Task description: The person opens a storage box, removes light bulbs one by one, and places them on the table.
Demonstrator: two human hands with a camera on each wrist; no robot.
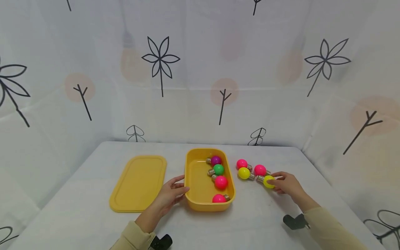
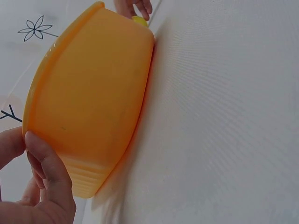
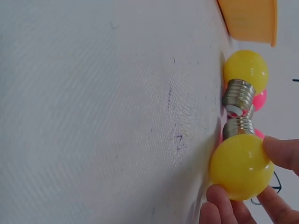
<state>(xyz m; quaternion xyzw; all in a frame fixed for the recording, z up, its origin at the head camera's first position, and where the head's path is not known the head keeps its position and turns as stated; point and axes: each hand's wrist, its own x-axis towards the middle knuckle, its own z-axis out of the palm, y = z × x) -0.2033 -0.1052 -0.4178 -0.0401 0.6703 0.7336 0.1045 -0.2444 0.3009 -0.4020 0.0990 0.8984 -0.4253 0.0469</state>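
Observation:
My left hand (image 1: 170,194) grips the left rim of a yellow plastic container (image 1: 198,173), thumb outside its wall in the left wrist view. Inside, along the right side, lie a purple light bulb (image 1: 216,160), a green bulb (image 1: 218,169) and two pink bulbs, one (image 1: 221,182) near the middle and one (image 1: 219,198) by the near wall. To the right of the container, my right hand (image 1: 287,184) pinches the round end of a yellow light bulb (image 3: 240,168) between thumb and fingers. Its metal screw base points toward another yellow bulb (image 3: 247,70).
Beside the held bulb on the white table (image 1: 250,222) lie two pink bulbs, one (image 1: 242,164) farther back and one (image 1: 260,170) close to my right hand. A flat yellow lid (image 1: 139,184) rests left of the container. Patterned white cloth (image 1: 193,52) hangs behind the table.

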